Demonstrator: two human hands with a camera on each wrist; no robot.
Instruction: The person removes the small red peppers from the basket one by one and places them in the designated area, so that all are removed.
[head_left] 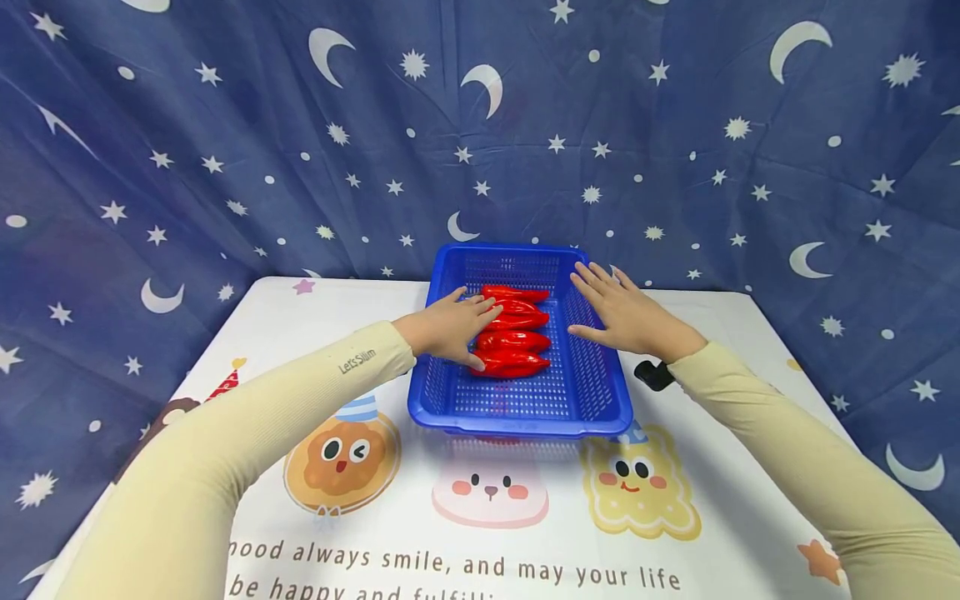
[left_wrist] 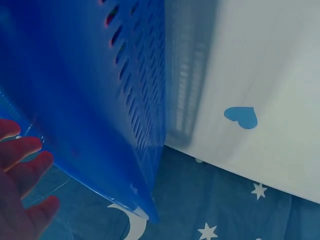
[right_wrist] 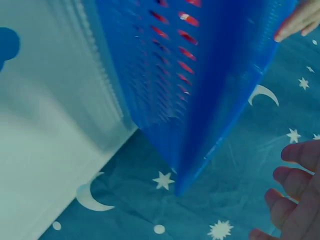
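Observation:
A blue plastic basket (head_left: 517, 429) with perforated walls stands on the table, and several glossy red chili peppers (head_left: 513, 342) lie in it, one behind another. My left hand (head_left: 450, 327) is over the basket's left side, fingers spread; in the head view it covers the left ends of some peppers. Over the right rim is my right hand (head_left: 626, 312), its fingers extended and nothing in them. Whether either hand touches the basket cannot be told. Both wrist views show the basket's outer wall (left_wrist: 142, 100), with red showing through holes in the right wrist view.
The white tablecloth (head_left: 360, 550) carries printed cartoon figures and lettering. Behind the table hangs a dark blue curtain (head_left: 525, 183) with moons and stars, close to the basket's far rim. A small black object (head_left: 654, 376) sits by my right wrist.

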